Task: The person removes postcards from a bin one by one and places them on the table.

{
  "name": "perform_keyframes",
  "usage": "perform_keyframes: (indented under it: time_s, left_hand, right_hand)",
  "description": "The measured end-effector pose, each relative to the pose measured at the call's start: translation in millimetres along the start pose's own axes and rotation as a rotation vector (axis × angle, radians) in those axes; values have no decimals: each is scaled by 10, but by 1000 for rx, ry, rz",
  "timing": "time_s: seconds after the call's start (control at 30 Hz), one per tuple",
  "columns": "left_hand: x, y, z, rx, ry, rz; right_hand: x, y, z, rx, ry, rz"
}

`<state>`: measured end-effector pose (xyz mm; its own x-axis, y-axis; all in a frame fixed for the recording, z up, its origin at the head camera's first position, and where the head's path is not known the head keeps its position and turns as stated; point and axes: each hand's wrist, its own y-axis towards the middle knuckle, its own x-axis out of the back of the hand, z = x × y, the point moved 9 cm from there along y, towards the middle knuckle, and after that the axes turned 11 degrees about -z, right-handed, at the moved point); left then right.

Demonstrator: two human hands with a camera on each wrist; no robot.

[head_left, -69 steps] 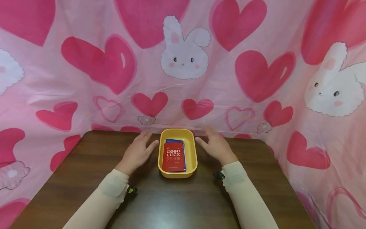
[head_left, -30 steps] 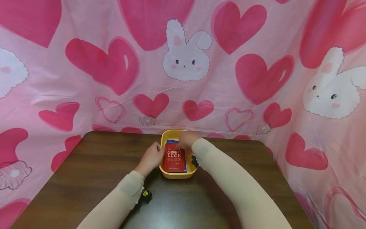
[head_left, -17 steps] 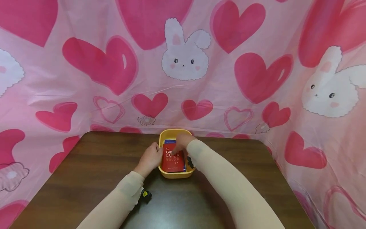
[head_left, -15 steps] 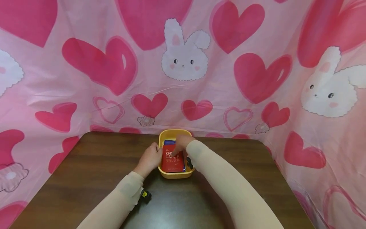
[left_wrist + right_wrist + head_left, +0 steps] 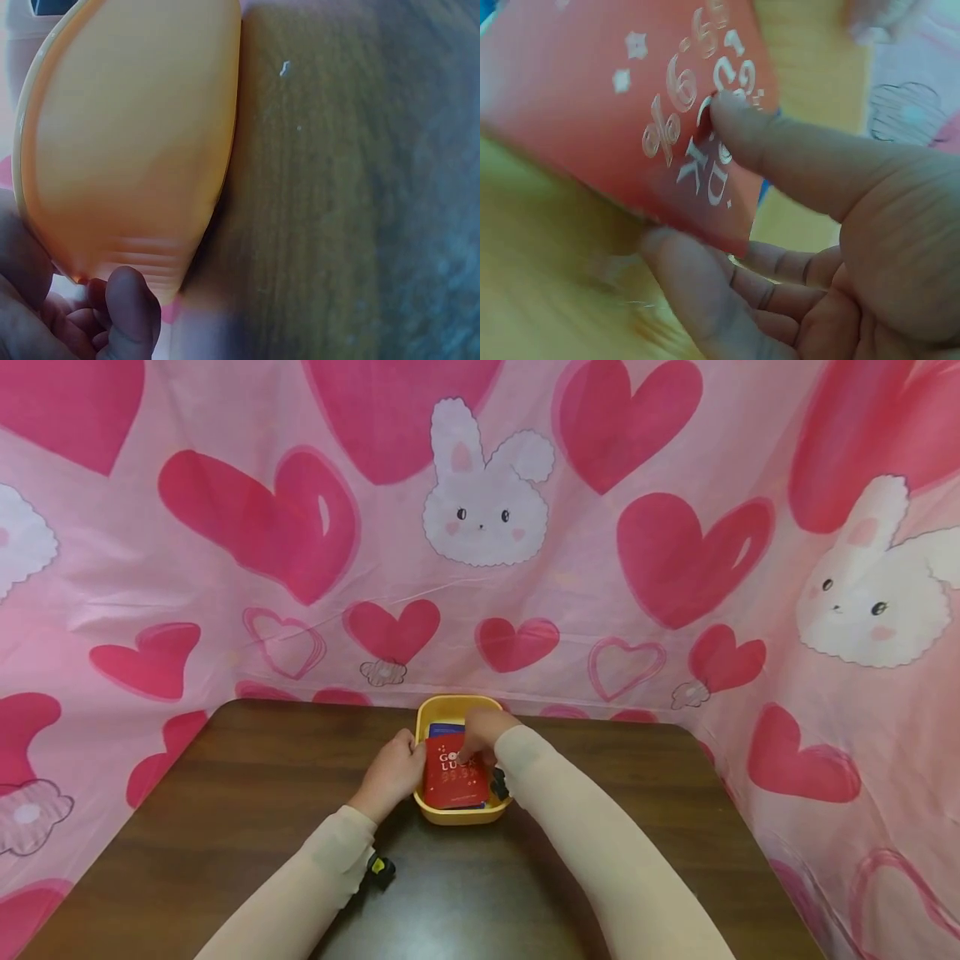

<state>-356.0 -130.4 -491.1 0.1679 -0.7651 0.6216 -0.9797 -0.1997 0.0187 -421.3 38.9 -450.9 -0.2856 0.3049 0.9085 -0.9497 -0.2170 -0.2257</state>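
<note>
A yellow plastic tray [image 5: 454, 817] stands at the far edge of the table. My left hand [image 5: 388, 775] grips its left rim, and the left wrist view shows curled fingers at the end of the tray wall [image 5: 135, 112]. Inside lies a red booklet [image 5: 452, 792] printed "GOOD LUCK 99.9%", over a blue one [image 5: 444, 728] that is mostly covered. My right hand [image 5: 486, 732] reaches in from the right and pinches the red booklet [image 5: 562, 82]: in the right wrist view the thumb presses on the cover and other fingers are at the edge and beneath.
The dark brown wooden table [image 5: 277, 777] extends to both sides and in front of the tray. A pink curtain [image 5: 480, 589] with hearts and rabbits hangs close behind the tray and along both sides. Black wrist cameras sit below each sleeve.
Both hands came from beside the tray: the left took the rim, the right reached in and took hold of the red booklet. That booklet has turned slightly, its lower right corner shifting right.
</note>
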Motion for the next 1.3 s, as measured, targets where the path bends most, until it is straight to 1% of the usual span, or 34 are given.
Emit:
perform_keyframes:
  time_s: [0.03,0.1,0.17,0.23,0.3,0.4,0.53,0.63,0.73,0.83,0.9,1.0,1.1,1.2,1.3]
  left_hand:
    - [3,-4,-8,4,-2,2]
    - [3,-8,-17,16,-5,8]
    - [-3,-13,-19,31,-12,19]
    - [-8,-17,-24,42,-18,26]
    - [-14,-16,-22,46,-17,30]
    - [-14,-14,-24,39,-12,32]
    - [-9,-11,-17,34,-6,36]
    - [-11,-5,-10,33,-6,41]
    - [-17,1,-7,34,-4,47]
    - [-22,-2,-10,37,-1,59]
    - [-24,-2,-8,40,5,65]
    - [-29,3,1,42,16,73]
    - [-39,15,18,47,21,74]
    - [-38,9,15,44,12,74]
    - [-32,-11,15,50,-1,74]
  right_hand:
    - [42,1,11,23,-21,-16]
    - [147,-8,24,44,0,-50]
    - [262,-16,21,53,63,-76]
    - [359,-25,-9,43,155,-83]
    - [443,-39,-69,28,232,-85]
    - [536,-77,-188,22,312,-94]
    - [618,-141,-407,11,489,-122]
    - [651,-176,-599,18,653,-134]
    - [695,-218,-835,43,776,-162]
    - [734,-268,-1107,46,843,-212]
    - [728,-308,-1277,17,894,-224]
    - [697,-350,-1503,-53,947,-236]
    - [679,-382,-1659,-108,934,-257]
    - [636,-354,-1742,-124,906,-266]
    - [521,-280,-1792,-131,877,-240]
